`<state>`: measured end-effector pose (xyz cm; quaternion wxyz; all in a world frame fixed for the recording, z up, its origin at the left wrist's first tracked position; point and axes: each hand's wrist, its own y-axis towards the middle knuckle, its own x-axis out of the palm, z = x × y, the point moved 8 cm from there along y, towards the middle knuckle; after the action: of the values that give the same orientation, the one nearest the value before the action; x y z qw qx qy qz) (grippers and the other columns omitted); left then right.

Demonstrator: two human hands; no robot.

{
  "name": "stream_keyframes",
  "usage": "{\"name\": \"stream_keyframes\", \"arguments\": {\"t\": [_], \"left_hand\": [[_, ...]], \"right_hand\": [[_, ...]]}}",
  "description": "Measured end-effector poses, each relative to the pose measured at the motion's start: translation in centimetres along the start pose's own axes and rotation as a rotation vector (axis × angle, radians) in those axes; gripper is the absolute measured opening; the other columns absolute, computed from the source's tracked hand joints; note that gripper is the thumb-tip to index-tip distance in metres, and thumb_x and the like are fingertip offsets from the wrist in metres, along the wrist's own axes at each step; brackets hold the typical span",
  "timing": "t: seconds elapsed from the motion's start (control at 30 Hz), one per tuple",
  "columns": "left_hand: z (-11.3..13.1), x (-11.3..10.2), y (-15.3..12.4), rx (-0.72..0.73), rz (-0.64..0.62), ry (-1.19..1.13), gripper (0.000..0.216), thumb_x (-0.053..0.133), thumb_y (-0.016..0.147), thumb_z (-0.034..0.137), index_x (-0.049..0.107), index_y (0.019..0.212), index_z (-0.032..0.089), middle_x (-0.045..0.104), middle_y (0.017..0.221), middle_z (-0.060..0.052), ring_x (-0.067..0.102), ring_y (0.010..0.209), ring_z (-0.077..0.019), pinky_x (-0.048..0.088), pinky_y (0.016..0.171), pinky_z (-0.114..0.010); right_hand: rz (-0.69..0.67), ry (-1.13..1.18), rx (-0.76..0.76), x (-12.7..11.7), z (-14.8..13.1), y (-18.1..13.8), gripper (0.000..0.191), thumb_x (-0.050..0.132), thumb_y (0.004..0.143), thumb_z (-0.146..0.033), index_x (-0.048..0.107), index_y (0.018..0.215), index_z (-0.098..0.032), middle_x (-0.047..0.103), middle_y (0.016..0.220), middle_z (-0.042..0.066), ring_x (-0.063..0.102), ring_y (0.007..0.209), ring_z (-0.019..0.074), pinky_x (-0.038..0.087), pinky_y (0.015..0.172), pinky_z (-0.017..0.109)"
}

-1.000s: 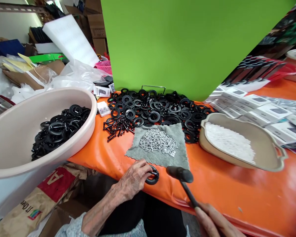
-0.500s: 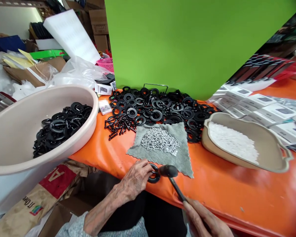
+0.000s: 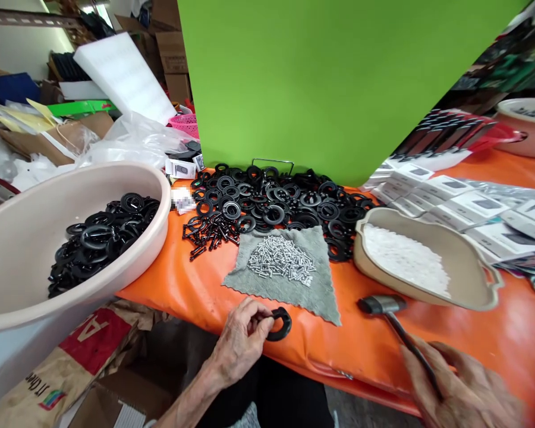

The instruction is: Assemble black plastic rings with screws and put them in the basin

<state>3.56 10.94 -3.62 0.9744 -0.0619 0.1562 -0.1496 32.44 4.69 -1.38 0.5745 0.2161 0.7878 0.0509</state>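
Note:
My left hand (image 3: 241,339) pinches a black plastic ring (image 3: 280,324) at the near edge of the orange table (image 3: 196,279), just below a grey cloth (image 3: 294,285) that carries a heap of small silver screws (image 3: 282,265). My right hand (image 3: 463,389) lies low at the right, fingers loosely around the thin handle of a small black hammer (image 3: 381,305). The hammer head rests on the table, apart from the ring.
A pile of black rings (image 3: 276,199) and black pins (image 3: 209,232) covers the table's back. A beige basin (image 3: 35,297) with rings stands left. A beige tray (image 3: 477,279) of white bits sits right, with white boxes (image 3: 455,196) behind. A green panel (image 3: 330,77) blocks the far view.
The hammer head was against the ring half a second ago; it has swung away to the right and down onto the table. My left hand keeps hold of the ring.

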Motion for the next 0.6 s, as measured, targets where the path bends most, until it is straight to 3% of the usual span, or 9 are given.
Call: {"name": "stream_keyframes", "arguments": {"t": [0.03, 0.13, 0.3, 0.47, 0.6], "left_hand": [[-0.1, 0.2, -0.2, -0.055, -0.010, -0.101, 0.011, 0.051, 0.087, 0.023, 0.058, 0.083, 0.015, 0.054, 0.076, 0.000, 0.049, 0.066, -0.0119, 0.042, 0.064, -0.024], [0.0, 1.1, -1.0, -0.150, -0.061, -0.334, 0.018, 0.054, 0.086, 0.031, 0.057, 0.084, 0.014, 0.056, 0.074, 0.000, 0.051, 0.065, -0.0105, 0.042, 0.064, -0.022], [-0.2, 1.7, -2.2, -0.178, -0.039, -0.447, 0.024, 0.059, 0.085, 0.036, 0.061, 0.090, 0.013, 0.063, 0.081, -0.004, 0.056, 0.072, -0.0128, 0.044, 0.067, -0.022], [-0.3, 1.5, -2.8, -0.139, 0.005, -0.371, 0.022, 0.057, 0.086, 0.033, 0.065, 0.093, 0.013, 0.064, 0.087, -0.006, 0.058, 0.076, -0.0151, 0.046, 0.071, -0.025], [0.2, 1.0, -3.0, -0.086, -0.028, -0.244, 0.020, 0.054, 0.087, 0.028, 0.068, 0.090, 0.014, 0.059, 0.081, -0.004, 0.054, 0.071, -0.0139, 0.044, 0.067, -0.025]], "right_hand": [[-0.064, 0.123, -0.022, 0.5, -2.0, -0.4, 0.046, 0.043, 0.082, -0.055, 0.068, 0.095, -0.019, 0.068, 0.103, 0.019, 0.064, 0.097, 0.0375, 0.050, 0.085, 0.055], [-0.485, 0.537, -0.011, 4.3, -8.3, -3.1, 0.044, 0.049, 0.089, -0.047, 0.052, 0.128, -0.027, 0.062, 0.125, 0.007, 0.061, 0.111, 0.0250, 0.053, 0.092, 0.040], [-0.420, 0.827, 0.050, 6.6, -12.8, -5.6, 0.048, 0.056, 0.088, -0.044, 0.048, 0.133, -0.028, 0.063, 0.125, 0.005, 0.063, 0.108, 0.0219, 0.052, 0.093, 0.036], [-0.441, 1.073, 0.140, 7.7, -13.3, -5.7, 0.043, 0.061, 0.087, -0.037, 0.052, 0.129, -0.032, 0.067, 0.119, 0.002, 0.066, 0.103, 0.0191, 0.056, 0.086, 0.028], [-0.549, 1.057, 0.142, 7.3, -13.2, -5.5, 0.043, 0.065, 0.084, -0.037, 0.057, 0.125, -0.029, 0.070, 0.112, 0.003, 0.069, 0.096, 0.0195, 0.056, 0.085, 0.029]]}}
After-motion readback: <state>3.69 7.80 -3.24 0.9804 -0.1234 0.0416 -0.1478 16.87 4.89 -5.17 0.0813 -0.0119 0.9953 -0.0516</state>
